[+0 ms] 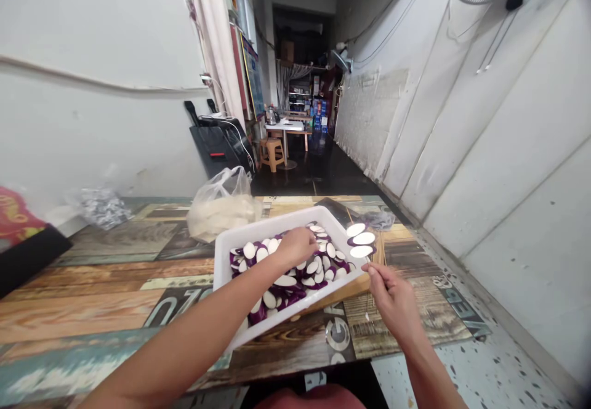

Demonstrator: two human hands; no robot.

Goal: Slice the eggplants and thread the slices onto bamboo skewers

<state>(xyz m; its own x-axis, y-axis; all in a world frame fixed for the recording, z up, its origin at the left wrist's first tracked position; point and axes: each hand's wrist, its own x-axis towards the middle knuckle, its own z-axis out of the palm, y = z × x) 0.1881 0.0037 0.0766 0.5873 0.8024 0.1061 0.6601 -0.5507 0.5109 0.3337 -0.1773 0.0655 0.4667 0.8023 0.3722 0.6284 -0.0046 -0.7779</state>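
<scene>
A white plastic tray (222, 273) full of purple-skinned eggplant slices (285, 281) with pale cut faces sits on the table. My left hand (298, 247) reaches into the tray with its fingers curled down among the slices. Its fingertips are hidden, so what they grip is not visible. My right hand (392, 295), closed in a pinch, holds the lower end of a bamboo skewer (349, 215) just off the tray's right side. Three eggplant slices are threaded on it one above another, and its tip sticks out past the top slice.
Beside the tray on the right lie loose bamboo skewers (380, 250) and a crumpled dark plastic bag (378, 219). Behind the tray stands a clear plastic bag (226, 212) with pale contents. The wood-patterned table (115, 310) ends close to my body. A white wall (517, 169) runs along the right.
</scene>
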